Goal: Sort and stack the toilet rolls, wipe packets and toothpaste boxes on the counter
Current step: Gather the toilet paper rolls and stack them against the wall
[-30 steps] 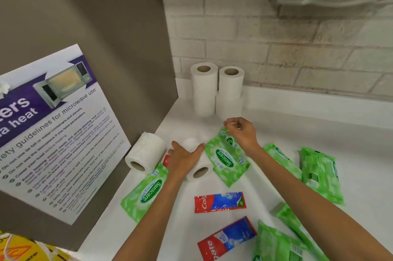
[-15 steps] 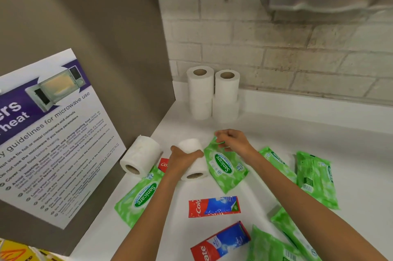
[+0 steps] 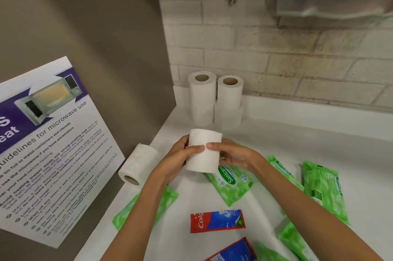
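Both hands clasp one toilet roll (image 3: 203,151) above the counter (image 3: 297,143): the left hand (image 3: 176,160) wraps its left side and the right hand (image 3: 234,157) its right, thumbs meeting across the front. It is held clear of the surface, in front of the stacked rolls.

At far left a microwave poster (image 3: 49,143) leans on the brown side wall. Just right of it a loose roll (image 3: 138,165) lies on its side at the counter's left edge, its tube opening facing the camera. A wipe packet (image 3: 165,199) shows partly under the left forearm. In the back corner four rolls stand upright in two stacks (image 3: 214,99) of two, touching each other. Under the right hand lies another wipe packet (image 3: 230,184), and nearer the camera two red and blue toothpaste boxes (image 3: 217,220) lie flat, apart from each other. More green packets (image 3: 323,188) lie scattered at right, some hidden by the right forearm.

The held roll is plain white with a softly textured surface; its ends are not visible. Its long axis runs nearly upright, tilted slightly, top edge leaning away towards the stacks
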A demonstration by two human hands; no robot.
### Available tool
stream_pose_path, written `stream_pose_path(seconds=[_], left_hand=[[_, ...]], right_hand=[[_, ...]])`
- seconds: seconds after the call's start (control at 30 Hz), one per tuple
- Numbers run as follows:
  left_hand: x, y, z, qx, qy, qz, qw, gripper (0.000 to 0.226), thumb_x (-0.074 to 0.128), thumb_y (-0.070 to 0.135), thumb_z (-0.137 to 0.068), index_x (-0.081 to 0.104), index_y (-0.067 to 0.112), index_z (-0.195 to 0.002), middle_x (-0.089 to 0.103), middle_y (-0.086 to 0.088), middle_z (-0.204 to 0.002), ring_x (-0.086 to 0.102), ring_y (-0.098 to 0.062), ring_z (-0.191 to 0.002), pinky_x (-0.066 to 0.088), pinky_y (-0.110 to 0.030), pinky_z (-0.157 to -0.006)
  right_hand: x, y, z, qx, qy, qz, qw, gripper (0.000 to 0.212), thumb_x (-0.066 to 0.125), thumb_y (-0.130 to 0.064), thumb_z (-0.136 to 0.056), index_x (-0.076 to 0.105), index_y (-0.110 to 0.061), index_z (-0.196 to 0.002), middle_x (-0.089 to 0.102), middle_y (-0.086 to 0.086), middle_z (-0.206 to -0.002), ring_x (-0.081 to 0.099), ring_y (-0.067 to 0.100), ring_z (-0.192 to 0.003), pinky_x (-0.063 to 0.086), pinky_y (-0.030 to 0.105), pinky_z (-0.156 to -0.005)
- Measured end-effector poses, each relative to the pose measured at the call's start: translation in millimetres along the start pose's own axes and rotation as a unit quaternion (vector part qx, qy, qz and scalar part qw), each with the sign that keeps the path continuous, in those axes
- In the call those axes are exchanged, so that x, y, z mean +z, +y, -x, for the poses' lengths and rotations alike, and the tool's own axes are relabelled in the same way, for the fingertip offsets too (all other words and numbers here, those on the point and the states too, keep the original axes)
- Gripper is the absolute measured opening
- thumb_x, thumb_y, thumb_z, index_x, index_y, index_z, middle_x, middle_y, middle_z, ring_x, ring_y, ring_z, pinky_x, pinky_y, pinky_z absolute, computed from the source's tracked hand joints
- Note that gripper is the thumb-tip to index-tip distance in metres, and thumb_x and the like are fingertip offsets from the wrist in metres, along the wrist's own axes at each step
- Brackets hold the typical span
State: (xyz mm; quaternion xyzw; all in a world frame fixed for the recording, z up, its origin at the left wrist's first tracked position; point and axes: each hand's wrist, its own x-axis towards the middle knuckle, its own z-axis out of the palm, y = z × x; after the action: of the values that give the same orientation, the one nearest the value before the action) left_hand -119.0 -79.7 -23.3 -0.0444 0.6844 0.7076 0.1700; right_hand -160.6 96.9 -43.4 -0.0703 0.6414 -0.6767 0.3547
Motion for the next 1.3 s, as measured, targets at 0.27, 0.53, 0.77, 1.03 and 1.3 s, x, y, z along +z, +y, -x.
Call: stream_pose_path(seconds=[0.27,0.53,0.77,1.03,1.3], left_hand=[[-24,-5,-4,0.090,0.219,-0.090,0.967,0.050,0.064,0.013,-0.085,0.045,0.016,-0.132,0.052,-0.005,-0.119,0.050,-0.016,-0.110,0.040,-0.025,-0.097],[-39,-12,-11,0.094,0.240,-0.087,0.962,0.052,0.065,0.013,-0.084,0.043,0.020,-0.130,0.054,-0.003,-0.114,0.053,-0.015,-0.107,0.041,-0.024,-0.094],[-41,-15,-12,0.092,0.236,-0.096,0.963,0.052,0.065,0.013,-0.084,0.043,0.021,-0.131,0.055,-0.003,-0.115,0.053,-0.014,-0.106,0.043,-0.027,-0.099],[-47,-13,-11,0.117,0.271,-0.177,0.939,0.050,0.066,0.015,-0.084,0.046,0.021,-0.130,0.054,0.000,-0.116,0.051,-0.013,-0.110,0.040,-0.025,-0.098],[-58,-26,-3,0.062,0.341,-0.469,0.812,0.061,0.063,0.025,-0.084,0.037,0.014,-0.138,0.043,-0.011,-0.134,0.042,-0.028,-0.123,0.039,-0.037,-0.100]], right_hand=[[-4,-11,-73,-0.083,0.346,0.144,0.923,0.078,0.086,-0.034,-0.060,0.048,-0.016,-0.127,0.059,0.002,-0.129,0.057,0.021,-0.117,0.047,0.039,-0.101],[-3,-3,-119,-0.106,0.407,0.183,0.888,0.079,0.085,-0.032,-0.062,0.047,-0.011,-0.128,0.058,0.005,-0.129,0.055,0.025,-0.120,0.043,0.033,-0.101],[0,11,-134,-0.116,0.414,0.201,0.880,0.080,0.086,-0.030,-0.060,0.046,-0.011,-0.127,0.058,0.006,-0.126,0.057,0.025,-0.115,0.045,0.031,-0.095],[2,13,-128,-0.116,0.420,0.213,0.874,0.095,0.086,-0.035,-0.059,0.036,-0.013,-0.137,0.048,0.009,-0.134,0.049,0.028,-0.123,0.043,0.039,-0.101],[15,9,-94,-0.191,0.493,0.192,0.827,0.075,0.079,-0.029,-0.069,0.043,-0.010,-0.131,0.054,0.013,-0.115,0.056,0.028,-0.105,0.048,0.037,-0.087]])
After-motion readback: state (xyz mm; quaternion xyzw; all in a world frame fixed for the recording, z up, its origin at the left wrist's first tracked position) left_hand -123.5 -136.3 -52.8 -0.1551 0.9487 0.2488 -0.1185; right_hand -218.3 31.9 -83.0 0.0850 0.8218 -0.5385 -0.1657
